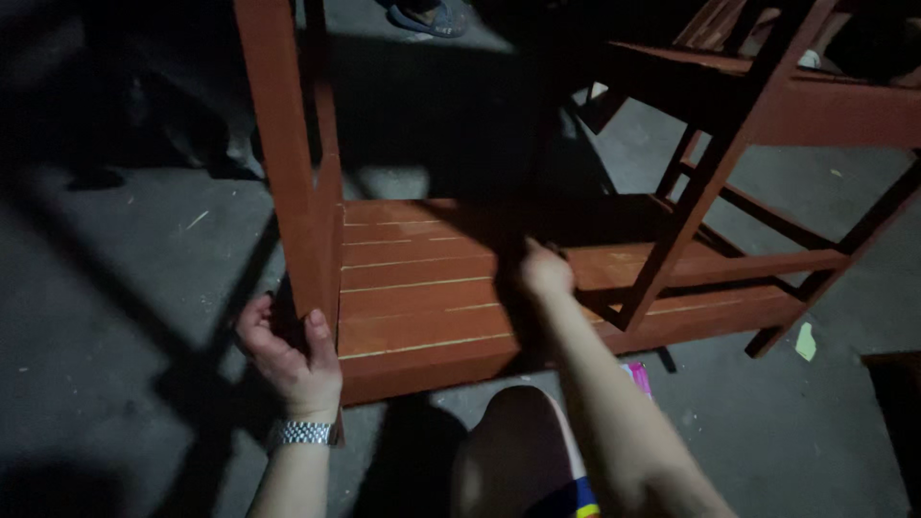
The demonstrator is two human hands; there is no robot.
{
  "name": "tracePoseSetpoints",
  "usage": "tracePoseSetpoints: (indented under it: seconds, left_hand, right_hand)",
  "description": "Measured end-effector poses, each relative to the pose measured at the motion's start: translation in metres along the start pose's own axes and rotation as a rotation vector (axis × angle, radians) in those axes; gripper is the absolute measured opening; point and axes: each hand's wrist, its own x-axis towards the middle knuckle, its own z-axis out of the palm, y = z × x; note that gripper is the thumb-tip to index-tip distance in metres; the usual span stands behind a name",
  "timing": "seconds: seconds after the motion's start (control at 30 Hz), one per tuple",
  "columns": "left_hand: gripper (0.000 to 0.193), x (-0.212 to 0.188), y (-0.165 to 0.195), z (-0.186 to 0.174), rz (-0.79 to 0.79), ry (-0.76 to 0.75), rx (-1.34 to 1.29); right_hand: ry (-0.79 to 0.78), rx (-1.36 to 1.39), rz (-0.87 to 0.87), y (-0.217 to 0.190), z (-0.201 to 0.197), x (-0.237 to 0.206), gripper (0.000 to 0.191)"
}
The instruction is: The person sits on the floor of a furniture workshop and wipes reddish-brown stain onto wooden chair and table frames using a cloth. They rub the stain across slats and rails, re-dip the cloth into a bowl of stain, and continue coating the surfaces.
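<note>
A reddish-brown wooden frame with a slatted shelf (pixel 422 288) stands on a dark concrete floor in front of me. My left hand (pixel 288 355), with a metal watch on the wrist, grips the base of the frame's upright front-left post (pixel 288 153). My right hand (pixel 545 271) rests fingers-down on the shelf slats near the middle, partly in shadow, so I cannot see if it holds anything. My bare knee (pixel 513 441) is just below the shelf's front edge.
Slanted braces and rails of the same frame (pixel 710 182) rise at the right. A pink object (pixel 638 376) lies on the floor under my right forearm, and a pale scrap (pixel 806 341) lies at the right. Someone's sandalled foot (pixel 427 17) is at the top.
</note>
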Motion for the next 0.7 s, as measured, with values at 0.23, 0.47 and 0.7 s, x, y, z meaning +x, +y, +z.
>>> tracePoseSetpoints:
  seconds: [0.23,0.47,0.7]
  left_hand:
    - [0.016,-0.025,0.008,0.025,0.491,0.000,0.328]
    - [0.033,-0.030,0.034,0.053,0.324,-0.376,0.260]
    - [0.045,-0.022,0.053,0.057,0.352,-0.539,0.557]
  right_hand:
    - [-0.151,-0.048,-0.519,-0.250,0.032,-0.100,0.043]
    - [-0.087,0.073,-0.351,-0.118,-0.023,-0.066,0.044]
    - [-0.049,-0.154,0.116,0.031,-0.037,0.003,0.035]
